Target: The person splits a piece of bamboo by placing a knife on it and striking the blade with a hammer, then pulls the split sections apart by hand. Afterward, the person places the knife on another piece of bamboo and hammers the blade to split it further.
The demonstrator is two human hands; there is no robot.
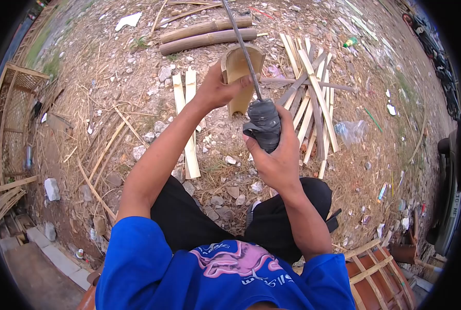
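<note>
My left hand [217,89] is closed around the side of a split bamboo piece [235,66], a curved half-pipe with a pale inner face. Its lower end hangs above the ground between my arms. My right hand [278,164] grips the handle [264,124] of a long-bladed knife, wrapped in black tape. The narrow dark blade [239,39] slants up and away, passing in front of the bamboo's hollow side. Whether the blade touches the bamboo, I cannot tell. My left thumb lies close to the blade.
Two bamboo poles [207,40] lie ahead on stony ground. Pale split strips [313,72] are piled crosswise on the right, with more strips [189,150] left of centre. A plastic bottle [352,133] lies right. Woven bamboo frames [378,271] and parked motorbikes [437,67] stand at the edges.
</note>
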